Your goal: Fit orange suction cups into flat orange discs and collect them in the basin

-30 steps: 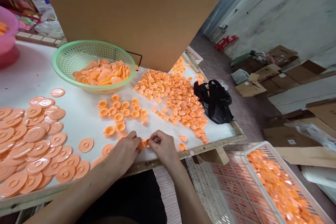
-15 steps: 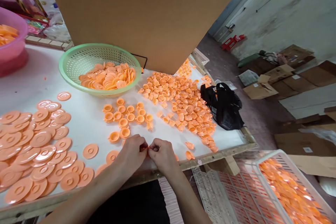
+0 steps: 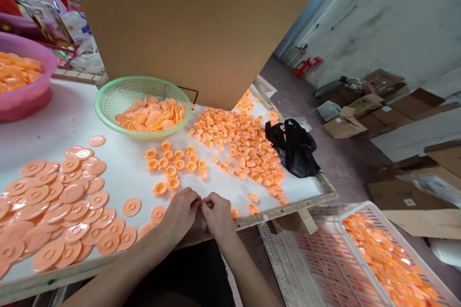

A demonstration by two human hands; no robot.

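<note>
My left hand (image 3: 183, 211) and my right hand (image 3: 218, 213) meet at the table's front edge, fingers curled and fingertips pinched together. Whatever lies between them is hidden by the fingers. Just beyond stands a small group of orange toy cups (image 3: 170, 171), most with their mouths up. A larger heap of the same cups (image 3: 248, 146) spreads to the right, with a few loose ones near my right hand. To the left lie many flat orange toy saucers (image 3: 72, 193), overlapping in a pile. One saucer (image 3: 158, 214) is close beside my left hand.
A green colander (image 3: 104, 105) holding orange discs stands at the back, before a tall cardboard box (image 3: 173, 24). A pink basin (image 3: 29, 98) is at far left. A black bag (image 3: 293, 148) lies at the right edge. Below right sits a crate (image 3: 360, 259) of orange pieces.
The view has shifted slightly, so the table's things appear moved a little. My hands stay pinched together at the same spot by the edge; the cups and saucers lie as before.
</note>
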